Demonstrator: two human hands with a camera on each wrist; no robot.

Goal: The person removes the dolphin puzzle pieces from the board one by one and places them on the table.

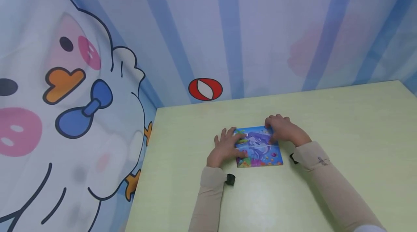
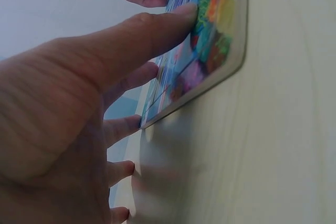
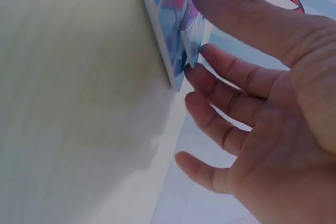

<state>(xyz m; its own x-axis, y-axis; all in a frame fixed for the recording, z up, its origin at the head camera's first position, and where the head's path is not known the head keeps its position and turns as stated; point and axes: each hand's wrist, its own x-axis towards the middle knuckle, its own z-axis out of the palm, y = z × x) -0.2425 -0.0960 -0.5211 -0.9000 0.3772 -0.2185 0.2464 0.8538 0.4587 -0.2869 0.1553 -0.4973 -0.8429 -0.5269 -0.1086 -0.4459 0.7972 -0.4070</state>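
Note:
A flat, square jigsaw puzzle (image 1: pixel 258 156) with a bright undersea picture and purple dolphin-like shapes lies on the table. My left hand (image 1: pixel 224 148) rests at its left side: the thumb presses on the picture, one or two fingers touch the edge, and the others spread onto the table. At the far right corner is my right hand (image 1: pixel 282 129). Its thumb and fingertips pinch a puzzle piece (image 3: pixel 193 40), which stands slightly raised and tilted above the board in the right wrist view. The thumb covers part of that piece.
The pale wooden table (image 1: pixel 352 134) extends around the puzzle. Behind it hangs a light-blue striped backdrop (image 1: pixel 260 36), with a large cartoon duck (image 1: pixel 114 159) on the left and a red-and-white ball (image 1: pixel 193 89) printed near the table's back edge.

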